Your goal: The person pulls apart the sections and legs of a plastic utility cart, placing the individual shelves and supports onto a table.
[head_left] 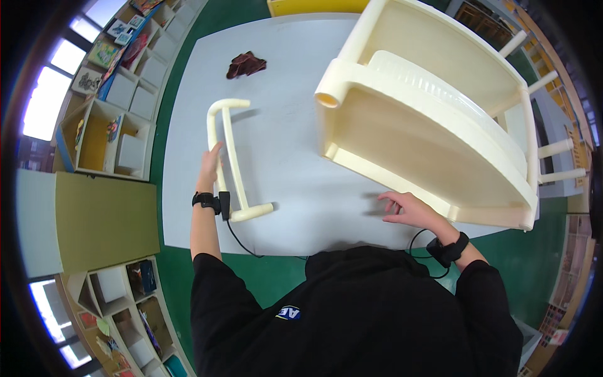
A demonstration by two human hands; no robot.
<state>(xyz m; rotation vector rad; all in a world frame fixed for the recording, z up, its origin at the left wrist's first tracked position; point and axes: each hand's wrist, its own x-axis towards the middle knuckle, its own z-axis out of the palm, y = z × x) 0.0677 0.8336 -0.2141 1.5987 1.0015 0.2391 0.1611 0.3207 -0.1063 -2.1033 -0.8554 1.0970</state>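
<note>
At the left of the table lies a cream plastic tube frame (233, 156), with a curved outer tube, a straight inner bar and two bent-out ends. My left hand (210, 166) is closed round its outer tube. To the right stands a large cream plastic shelf unit (402, 141), tipped on its side, with curved tiers and several short legs pointing right. My right hand (408, 210) is just in front of its lower edge, fingers loosely bent and apart, holding nothing. Both wrists wear black straps with cabled devices.
All of this rests on a pale grey table (295, 125). A crumpled dark red cloth (245, 65) lies near its far left. Open shelving (119, 141) and an olive cabinet (107, 217) stand to the left. Something yellow (317, 7) is beyond the far edge.
</note>
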